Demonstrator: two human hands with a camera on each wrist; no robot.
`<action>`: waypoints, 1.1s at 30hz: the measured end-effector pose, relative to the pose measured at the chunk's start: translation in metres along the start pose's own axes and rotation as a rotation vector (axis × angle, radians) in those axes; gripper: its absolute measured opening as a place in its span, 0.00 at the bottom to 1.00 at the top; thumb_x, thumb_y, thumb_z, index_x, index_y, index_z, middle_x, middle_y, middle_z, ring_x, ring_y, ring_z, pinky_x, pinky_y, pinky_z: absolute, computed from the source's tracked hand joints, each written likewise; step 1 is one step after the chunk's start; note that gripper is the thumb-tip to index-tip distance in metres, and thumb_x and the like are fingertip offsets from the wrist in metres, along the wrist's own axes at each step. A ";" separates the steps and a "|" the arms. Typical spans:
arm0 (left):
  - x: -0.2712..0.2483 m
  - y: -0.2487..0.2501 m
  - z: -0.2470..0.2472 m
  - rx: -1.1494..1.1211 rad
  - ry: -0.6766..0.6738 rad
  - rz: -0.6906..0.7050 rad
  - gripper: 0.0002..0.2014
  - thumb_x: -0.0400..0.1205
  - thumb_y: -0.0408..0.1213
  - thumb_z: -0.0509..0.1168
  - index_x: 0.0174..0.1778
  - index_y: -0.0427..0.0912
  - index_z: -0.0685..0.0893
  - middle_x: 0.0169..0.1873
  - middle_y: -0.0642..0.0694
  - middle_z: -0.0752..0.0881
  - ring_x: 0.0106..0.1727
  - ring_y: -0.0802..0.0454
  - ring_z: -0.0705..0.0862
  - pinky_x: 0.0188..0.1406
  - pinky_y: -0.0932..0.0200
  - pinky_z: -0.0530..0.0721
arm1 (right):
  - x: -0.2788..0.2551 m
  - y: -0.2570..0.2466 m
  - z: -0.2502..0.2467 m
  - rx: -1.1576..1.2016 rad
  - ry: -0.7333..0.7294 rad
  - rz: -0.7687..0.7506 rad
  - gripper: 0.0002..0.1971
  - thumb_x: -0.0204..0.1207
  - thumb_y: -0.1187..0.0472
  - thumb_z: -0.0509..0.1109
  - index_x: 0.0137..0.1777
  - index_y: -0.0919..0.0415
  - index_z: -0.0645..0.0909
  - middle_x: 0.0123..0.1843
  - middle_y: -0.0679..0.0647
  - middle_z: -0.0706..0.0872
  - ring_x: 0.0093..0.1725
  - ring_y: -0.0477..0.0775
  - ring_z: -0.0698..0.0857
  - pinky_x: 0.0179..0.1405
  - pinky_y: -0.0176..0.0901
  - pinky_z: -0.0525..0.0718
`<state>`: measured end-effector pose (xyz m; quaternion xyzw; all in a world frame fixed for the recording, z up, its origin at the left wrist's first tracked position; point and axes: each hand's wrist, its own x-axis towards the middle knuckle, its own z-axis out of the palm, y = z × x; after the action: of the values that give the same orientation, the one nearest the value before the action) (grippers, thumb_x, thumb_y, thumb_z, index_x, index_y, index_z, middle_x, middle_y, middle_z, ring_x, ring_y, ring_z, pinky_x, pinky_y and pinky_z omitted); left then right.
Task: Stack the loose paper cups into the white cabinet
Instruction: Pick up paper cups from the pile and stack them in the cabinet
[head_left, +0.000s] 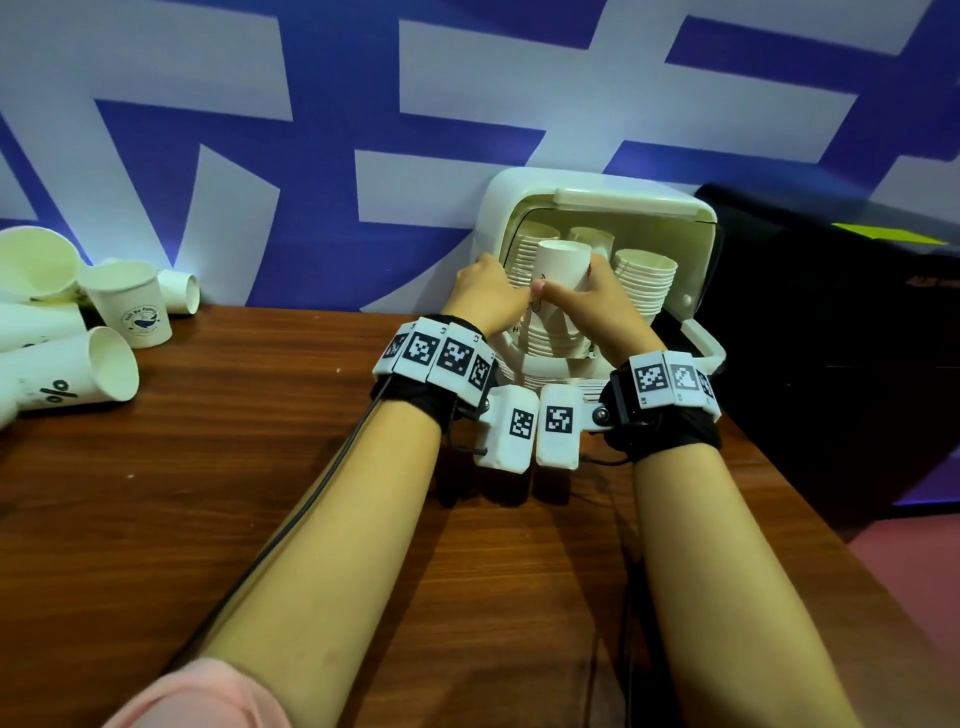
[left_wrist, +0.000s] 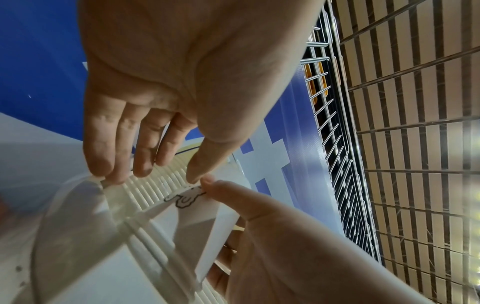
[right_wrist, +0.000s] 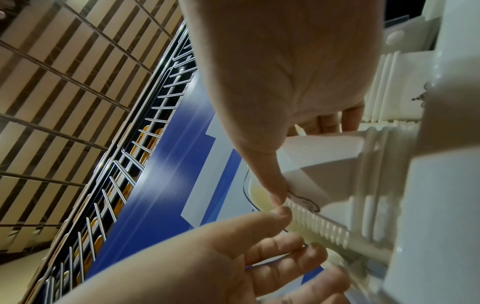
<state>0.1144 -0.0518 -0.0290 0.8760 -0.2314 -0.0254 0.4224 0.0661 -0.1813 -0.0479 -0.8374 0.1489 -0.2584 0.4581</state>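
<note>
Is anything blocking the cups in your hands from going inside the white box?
Nothing visible does. The stack of cups, held by the left hand and right hand, is right at the white cabinet opening. Its door is open, though other stacks already fill both sides inside.

I can read very little here. On the nearest tipped-over paper cup (head_left: 72, 374), lying at the far left of the table, a bold black percent sign stands on its side. The upright cup (head_left: 132, 304) just behind it carries a round dark emblem with a ring of small lettering, too small for me to make out. On the stack of cups (head_left: 556, 322) at the open front of the white cabinet (head_left: 501, 208), I see only a black outline drawing, no words. The white blocks on the wristbands (head_left: 441, 356) bear square black-and-white code markers.
</note>
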 end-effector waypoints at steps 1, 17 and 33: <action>0.000 0.000 0.000 0.003 -0.004 0.005 0.27 0.83 0.49 0.65 0.72 0.34 0.71 0.66 0.37 0.79 0.63 0.43 0.80 0.47 0.59 0.75 | 0.000 0.000 0.000 -0.012 0.007 -0.003 0.39 0.49 0.31 0.71 0.60 0.47 0.70 0.63 0.57 0.81 0.66 0.60 0.79 0.67 0.64 0.78; -0.026 0.008 -0.037 0.010 -0.042 0.084 0.16 0.82 0.44 0.64 0.48 0.34 0.88 0.45 0.38 0.90 0.51 0.46 0.87 0.36 0.61 0.77 | -0.013 -0.040 -0.010 -0.226 0.184 -0.197 0.33 0.70 0.42 0.76 0.72 0.51 0.72 0.71 0.52 0.74 0.74 0.57 0.66 0.74 0.59 0.65; -0.101 -0.084 -0.186 0.205 0.025 -0.214 0.20 0.81 0.54 0.65 0.59 0.41 0.83 0.56 0.42 0.85 0.56 0.46 0.83 0.63 0.47 0.82 | -0.078 -0.121 0.113 -0.199 -0.366 -0.581 0.22 0.77 0.50 0.74 0.68 0.55 0.76 0.67 0.51 0.79 0.69 0.53 0.73 0.70 0.46 0.71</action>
<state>0.1016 0.1716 0.0115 0.9344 -0.1330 -0.0356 0.3285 0.0678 -0.0011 -0.0195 -0.9177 -0.1558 -0.2077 0.3007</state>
